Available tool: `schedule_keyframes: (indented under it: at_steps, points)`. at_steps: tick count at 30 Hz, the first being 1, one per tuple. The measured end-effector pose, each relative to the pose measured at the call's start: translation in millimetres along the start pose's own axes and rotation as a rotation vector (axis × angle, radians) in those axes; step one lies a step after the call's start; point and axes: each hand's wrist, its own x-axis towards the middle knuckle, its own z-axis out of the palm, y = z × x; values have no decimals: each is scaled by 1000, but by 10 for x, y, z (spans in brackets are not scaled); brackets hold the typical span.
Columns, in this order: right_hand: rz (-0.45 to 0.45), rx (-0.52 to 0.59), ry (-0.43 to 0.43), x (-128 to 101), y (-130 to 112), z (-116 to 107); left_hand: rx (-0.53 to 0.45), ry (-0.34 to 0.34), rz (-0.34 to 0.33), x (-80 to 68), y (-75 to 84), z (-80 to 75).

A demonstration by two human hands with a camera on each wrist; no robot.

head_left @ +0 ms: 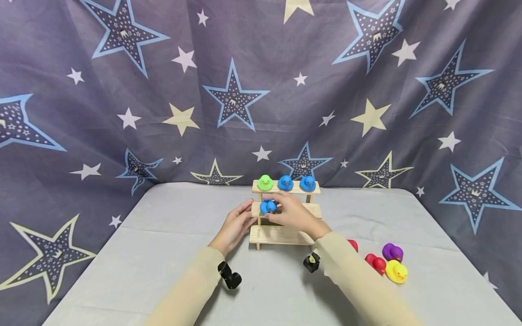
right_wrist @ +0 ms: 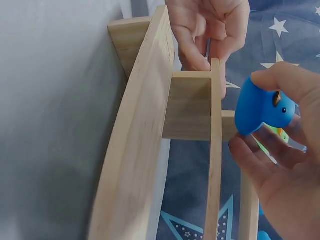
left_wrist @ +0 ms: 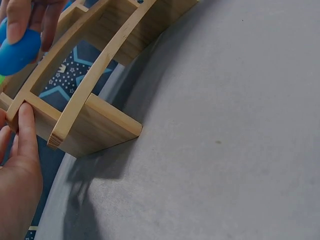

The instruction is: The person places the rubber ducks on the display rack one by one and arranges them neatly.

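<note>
A three-step wooden stand [head_left: 281,235] stands on the grey-covered table. My right hand [head_left: 294,213] pinches a blue rubber duck [head_left: 268,207] between thumb and fingers at the left part of the middle step. In the right wrist view, a gap shows between that duck [right_wrist: 250,107] and the step's edge. My left hand [head_left: 234,225] holds the left end of the stand, with thumb and fingers about the middle step's end. A green duck [head_left: 265,183] and two blue ducks, one central [head_left: 285,183] and one at the right [head_left: 307,183], sit on the top step.
On the table at the right lie a purple duck [head_left: 393,252], a yellow duck [head_left: 396,271] and a red duck [head_left: 375,263]. Another red thing [head_left: 353,245] is partly hidden by the right sleeve. A star-patterned cloth [head_left: 244,149] hangs behind the table.
</note>
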Motion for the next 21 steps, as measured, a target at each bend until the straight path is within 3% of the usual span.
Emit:
schedule_keyframes:
  at_steps: [12, 21]
  points:
    - [49, 12, 21, 108, -14, 91, 14, 1, -1, -11, 7, -2]
    - [11, -79, 48, 120, -5, 124, 21, 6, -6, -2, 2, -1]
